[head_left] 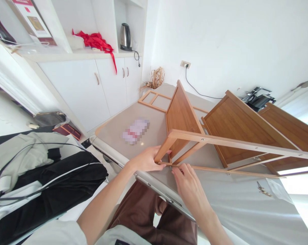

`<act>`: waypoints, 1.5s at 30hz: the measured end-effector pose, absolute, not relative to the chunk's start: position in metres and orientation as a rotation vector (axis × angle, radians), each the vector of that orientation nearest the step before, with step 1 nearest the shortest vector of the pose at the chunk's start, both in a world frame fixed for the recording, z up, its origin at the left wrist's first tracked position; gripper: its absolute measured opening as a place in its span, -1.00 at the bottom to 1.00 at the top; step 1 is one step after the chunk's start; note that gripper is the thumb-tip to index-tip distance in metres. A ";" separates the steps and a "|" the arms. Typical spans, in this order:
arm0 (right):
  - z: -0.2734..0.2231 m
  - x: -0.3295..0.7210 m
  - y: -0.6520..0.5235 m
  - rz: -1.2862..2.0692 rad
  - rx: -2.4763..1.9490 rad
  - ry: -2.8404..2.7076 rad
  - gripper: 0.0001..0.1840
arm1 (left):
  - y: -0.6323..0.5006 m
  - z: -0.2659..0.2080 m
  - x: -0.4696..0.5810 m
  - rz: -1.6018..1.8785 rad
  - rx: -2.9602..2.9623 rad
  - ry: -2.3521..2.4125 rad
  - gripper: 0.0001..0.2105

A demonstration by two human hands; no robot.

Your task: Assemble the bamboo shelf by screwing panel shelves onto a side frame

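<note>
A partly assembled wooden shelf rack lies on its side on the grey table (113, 136), its brown shelf panels (181, 115) standing upright. A pale wooden side frame (230, 142) runs along the panels' near edges. My left hand (145, 159) is wrapped round the lower corner of that frame, some of its fingers hidden behind the wood. Just to the right, my right hand (187, 178) is closed in a pinch against the lower rail near the same corner. Whatever lies between those fingertips is too small to make out.
Several loose screws (264, 190) lie at the table's right beside a clear plastic bag (278, 190). Another wooden frame (150, 103) lies flat at the back. A blurred packet (136, 131) rests left of the rack. A dark kettle (261, 101) stands behind the panels.
</note>
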State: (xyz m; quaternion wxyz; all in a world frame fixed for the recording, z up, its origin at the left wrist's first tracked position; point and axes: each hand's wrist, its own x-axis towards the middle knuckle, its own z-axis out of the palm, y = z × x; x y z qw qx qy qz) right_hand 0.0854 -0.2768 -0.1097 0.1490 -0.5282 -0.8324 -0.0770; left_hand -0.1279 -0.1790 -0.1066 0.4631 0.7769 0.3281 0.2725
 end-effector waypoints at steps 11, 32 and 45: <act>-0.119 0.077 -0.283 -0.001 -1.473 -2.163 -0.80 | -0.180 -0.104 -0.128 0.648 1.910 0.823 -0.45; -0.115 0.083 -0.283 -0.147 -1.426 -2.368 -0.81 | -0.178 -0.107 -0.130 0.699 1.958 0.748 -0.46; -0.124 0.084 -0.282 0.155 -1.412 -2.069 -0.81 | -0.179 -0.100 -0.131 0.675 1.999 0.760 -0.45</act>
